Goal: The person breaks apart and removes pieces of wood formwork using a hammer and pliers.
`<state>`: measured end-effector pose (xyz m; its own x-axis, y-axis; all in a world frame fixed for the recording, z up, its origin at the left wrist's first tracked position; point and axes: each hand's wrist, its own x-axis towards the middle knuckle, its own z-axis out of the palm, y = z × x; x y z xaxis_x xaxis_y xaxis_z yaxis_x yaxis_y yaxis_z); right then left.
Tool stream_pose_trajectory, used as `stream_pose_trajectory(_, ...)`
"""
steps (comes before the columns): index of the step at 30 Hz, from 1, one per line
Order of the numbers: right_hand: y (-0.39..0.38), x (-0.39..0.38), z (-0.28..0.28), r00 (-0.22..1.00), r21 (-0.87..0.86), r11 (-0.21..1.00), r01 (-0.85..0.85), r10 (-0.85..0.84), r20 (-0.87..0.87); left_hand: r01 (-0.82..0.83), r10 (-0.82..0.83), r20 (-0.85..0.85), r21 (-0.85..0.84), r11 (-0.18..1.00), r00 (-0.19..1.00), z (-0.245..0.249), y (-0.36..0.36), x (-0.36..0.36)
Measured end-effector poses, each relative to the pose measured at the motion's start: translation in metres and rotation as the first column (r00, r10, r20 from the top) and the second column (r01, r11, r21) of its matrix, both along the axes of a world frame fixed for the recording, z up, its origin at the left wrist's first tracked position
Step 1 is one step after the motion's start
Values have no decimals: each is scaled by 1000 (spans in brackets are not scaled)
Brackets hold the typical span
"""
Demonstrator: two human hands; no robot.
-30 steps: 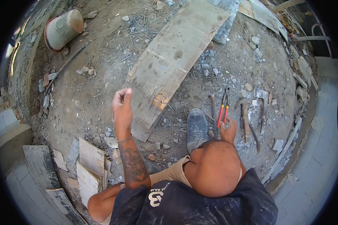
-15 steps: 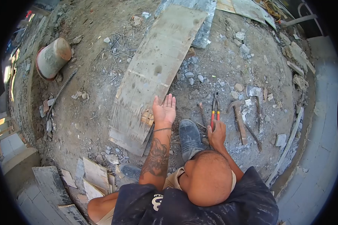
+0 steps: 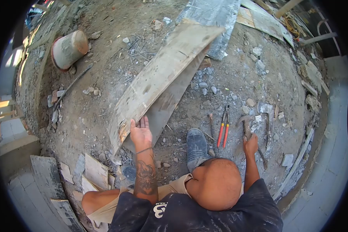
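A long worn plywood board [image 3: 154, 71] is tilted up on its left side, its right edge raised over a second board [image 3: 166, 104] beneath. My left hand [image 3: 141, 133] grips the raised edge near its lower end, fingers partly behind it. The handle of a hammer [image 3: 246, 125] is in my right hand [image 3: 251, 144], closed round it. Red-handled pincers [image 3: 223, 129] lie on the dirt between my boot [image 3: 196, 145] and the hammer. Beside them is a short rusty bar [image 3: 211, 125].
A dirty bucket [image 3: 69, 50] lies on its side at the upper left, near a rebar piece [image 3: 72, 86]. Loose nails [image 3: 137, 48] are scattered above the board. Another hammer [image 3: 266, 110] lies at the right. Wood scraps [image 3: 98, 170] are at the lower left.
My left hand has moved left and down and taken the board's edge, which has risen. My right hand has left the pincers, moved right and taken hold of the hammer.
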<state>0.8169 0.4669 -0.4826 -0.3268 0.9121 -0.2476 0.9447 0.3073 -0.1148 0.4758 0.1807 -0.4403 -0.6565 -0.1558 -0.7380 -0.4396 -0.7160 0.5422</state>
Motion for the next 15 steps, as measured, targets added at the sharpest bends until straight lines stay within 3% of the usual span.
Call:
stream_pose_trajectory(3,6,-2,-5,991,-59,998,-8,16,133,-180,189,66,-120,976,980,-15,-59,10)
stream_pose_trajectory(5,7,-5,2,996,-19,996,89,-90,-25,-367,385,98,-158,917,918,-23,-80,21)
stream_pose_trajectory(6,3,-17,19,993,-53,995,87,-91,-69,-224,249,161,-157,962,955,-11,-77,28)
stream_pose_trajectory(8,10,-10,7,980,-99,991,90,-105,-168,-106,219,457,-260,960,862,14,-37,38)
stream_pose_trajectory(10,8,-11,1,880,-199,973,117,-194,-434,177,-185,274,56,983,944,37,13,66)
stream_pose_trajectory(11,2,-17,10,888,-200,975,97,-176,-425,337,-358,155,146,930,921,45,36,78)
stream_pose_trajectory(13,-8,-47,39,709,-571,815,102,-462,-533,348,-389,169,227,910,906,28,62,78)
stream_pose_trajectory(15,-19,-76,54,707,-558,829,35,-415,-572,187,-201,257,78,979,945,7,71,63)
